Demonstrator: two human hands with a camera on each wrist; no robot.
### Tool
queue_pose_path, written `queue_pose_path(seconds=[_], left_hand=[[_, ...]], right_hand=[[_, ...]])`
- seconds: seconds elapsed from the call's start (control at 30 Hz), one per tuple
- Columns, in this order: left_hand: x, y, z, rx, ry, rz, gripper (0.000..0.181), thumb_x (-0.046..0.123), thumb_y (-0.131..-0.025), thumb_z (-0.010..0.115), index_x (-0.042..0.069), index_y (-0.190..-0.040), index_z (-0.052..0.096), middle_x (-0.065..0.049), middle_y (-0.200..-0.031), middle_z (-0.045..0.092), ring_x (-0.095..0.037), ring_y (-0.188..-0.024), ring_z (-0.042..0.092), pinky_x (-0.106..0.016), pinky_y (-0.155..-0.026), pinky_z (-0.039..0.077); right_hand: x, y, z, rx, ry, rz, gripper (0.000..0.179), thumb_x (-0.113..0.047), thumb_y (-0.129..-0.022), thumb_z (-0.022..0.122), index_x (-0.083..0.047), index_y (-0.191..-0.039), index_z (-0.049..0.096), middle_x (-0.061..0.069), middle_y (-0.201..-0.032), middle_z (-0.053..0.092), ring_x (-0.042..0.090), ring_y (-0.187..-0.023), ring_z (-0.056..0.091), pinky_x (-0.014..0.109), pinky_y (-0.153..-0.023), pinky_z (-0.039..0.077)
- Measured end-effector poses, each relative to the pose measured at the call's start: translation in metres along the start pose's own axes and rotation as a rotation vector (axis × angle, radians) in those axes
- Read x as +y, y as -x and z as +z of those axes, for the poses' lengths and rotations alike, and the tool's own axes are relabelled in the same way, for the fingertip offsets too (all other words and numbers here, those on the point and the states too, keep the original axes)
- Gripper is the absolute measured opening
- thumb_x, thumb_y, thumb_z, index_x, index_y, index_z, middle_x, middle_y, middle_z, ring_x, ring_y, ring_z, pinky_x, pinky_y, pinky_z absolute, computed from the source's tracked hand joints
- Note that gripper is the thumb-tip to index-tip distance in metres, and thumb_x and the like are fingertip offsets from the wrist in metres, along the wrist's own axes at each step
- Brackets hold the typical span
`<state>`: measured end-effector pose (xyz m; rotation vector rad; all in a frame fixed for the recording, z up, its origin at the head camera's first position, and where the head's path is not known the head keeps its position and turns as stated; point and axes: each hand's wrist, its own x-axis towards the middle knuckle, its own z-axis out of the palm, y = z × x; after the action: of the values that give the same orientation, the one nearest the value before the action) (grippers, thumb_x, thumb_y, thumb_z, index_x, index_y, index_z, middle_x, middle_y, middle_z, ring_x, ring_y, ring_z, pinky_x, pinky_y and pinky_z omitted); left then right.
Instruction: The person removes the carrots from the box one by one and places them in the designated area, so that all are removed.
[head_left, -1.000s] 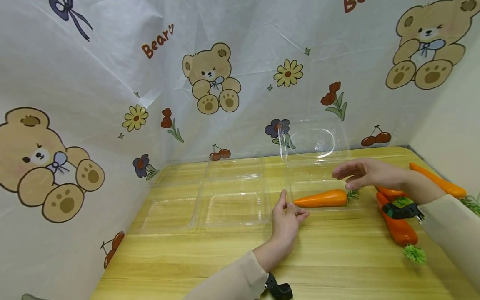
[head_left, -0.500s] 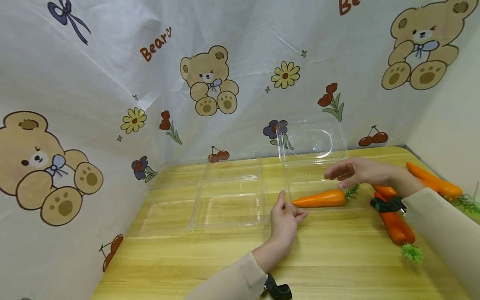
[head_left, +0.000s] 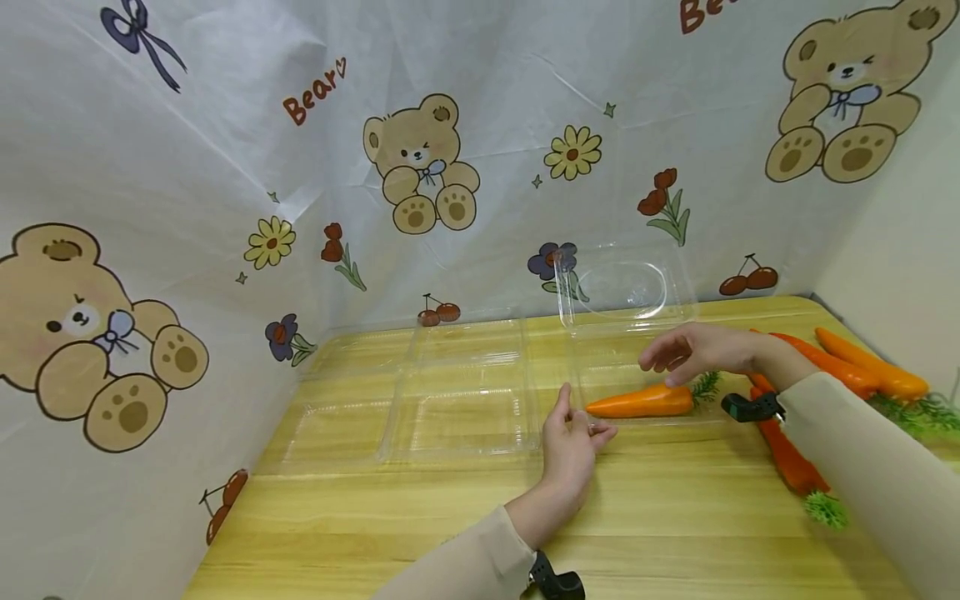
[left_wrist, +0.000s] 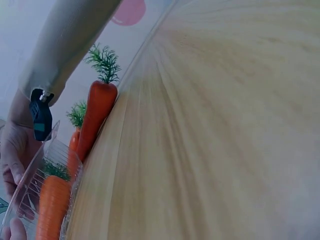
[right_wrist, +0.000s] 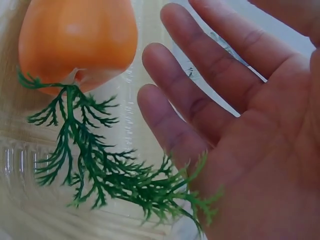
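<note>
A clear plastic container [head_left: 611, 375] stands on the wooden table, its lid [head_left: 622, 287] raised at the back. Inside lies an orange carrot [head_left: 641, 402], tip to the left, its green leafy top [right_wrist: 100, 165] to the right. My left hand [head_left: 567, 450] holds the container's near left corner between fingers and thumb. Above the carrot's thick end hovers my right hand [head_left: 693, 348], fingers loosely bent and holding nothing. In the right wrist view its fingertips [right_wrist: 155, 57] are spread beside the carrot, with a gap between them.
More clear containers [head_left: 465, 417] stand on the left half of the table [head_left: 420, 533]. Several carrots [head_left: 873, 362] lie at the right, partly behind my right forearm. A bear-patterned cloth [head_left: 495, 267] hangs behind the table.
My right hand has shifted a little left over the carrot, and its forearm now covers more of the carrots at the right. The left hand stays at the container's corner.
</note>
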<state>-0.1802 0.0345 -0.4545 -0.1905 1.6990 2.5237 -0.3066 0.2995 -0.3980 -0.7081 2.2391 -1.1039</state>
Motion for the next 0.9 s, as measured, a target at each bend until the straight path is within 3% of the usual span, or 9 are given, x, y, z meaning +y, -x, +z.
queue_pose_path(seconds=[0.27,0.7,0.9], left_hand=[[0.001,0.000,0.000,0.000,0.007,-0.001,0.057,-0.002,-0.108,0.043,0.011,-0.163,0.031,-0.015,-0.120,0.040,-0.022,-0.091,0.066,-0.033,-0.088,0.065],[0.000,0.000,0.000,-0.002,-0.002,0.008,0.057,-0.002,-0.108,0.043,0.010,-0.163,0.031,-0.019,-0.120,0.045,-0.020,-0.086,0.067,-0.033,-0.087,0.065],[0.000,-0.001,0.000,0.002,-0.005,0.008,0.057,-0.003,-0.108,0.043,0.010,-0.163,0.031,-0.018,-0.117,0.046,-0.019,-0.084,0.068,-0.033,-0.087,0.065]], right_hand=[[0.001,-0.007,0.004,-0.035,0.023,0.041,0.054,-0.014,-0.086,0.084,0.005,-0.132,0.063,0.022,-0.130,0.067,0.033,-0.115,0.061,0.022,-0.092,0.058],[-0.001,-0.013,0.012,-0.067,0.073,0.113,0.055,-0.017,-0.082,0.088,-0.002,-0.129,0.066,0.014,-0.129,0.068,0.029,-0.114,0.063,0.030,-0.091,0.060],[-0.004,-0.018,0.015,-0.115,0.116,0.169,0.053,-0.020,-0.080,0.090,-0.006,-0.126,0.068,0.009,-0.116,0.070,0.025,-0.105,0.061,0.031,-0.086,0.059]])
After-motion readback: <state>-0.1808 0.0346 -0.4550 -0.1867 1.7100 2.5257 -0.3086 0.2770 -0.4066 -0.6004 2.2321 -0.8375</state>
